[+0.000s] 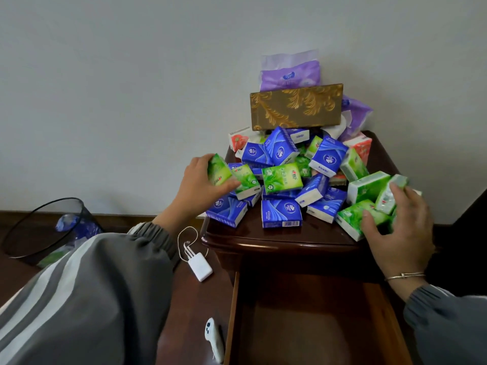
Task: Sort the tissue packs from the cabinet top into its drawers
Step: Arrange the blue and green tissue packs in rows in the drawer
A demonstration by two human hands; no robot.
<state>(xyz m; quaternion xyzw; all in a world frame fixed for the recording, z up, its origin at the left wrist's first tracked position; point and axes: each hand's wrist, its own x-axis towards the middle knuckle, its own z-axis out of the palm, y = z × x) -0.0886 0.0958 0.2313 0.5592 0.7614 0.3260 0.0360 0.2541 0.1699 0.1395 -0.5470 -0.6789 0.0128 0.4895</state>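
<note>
A heap of small tissue packs covers the dark wooden cabinet top (279, 237): blue packs (281, 213), green packs (282, 177) and red-and-white packs (238, 140). A gold patterned tissue box (296, 108) and purple soft packs (290, 72) stand at the back against the wall. My left hand (196, 187) grips a green pack (218, 169) at the heap's left edge. My right hand (398, 225) closes over green packs (387, 197) at the heap's right front. Below the top, the upper drawer (311, 322) is pulled out and looks bare inside.
A black mesh waste bin (47, 230) with blue wrappers stands on the floor at left. A small white device on a cord (200, 266) hangs beside the cabinet, and another white gadget (214, 338) lies by the drawer's left side. A white wall is behind.
</note>
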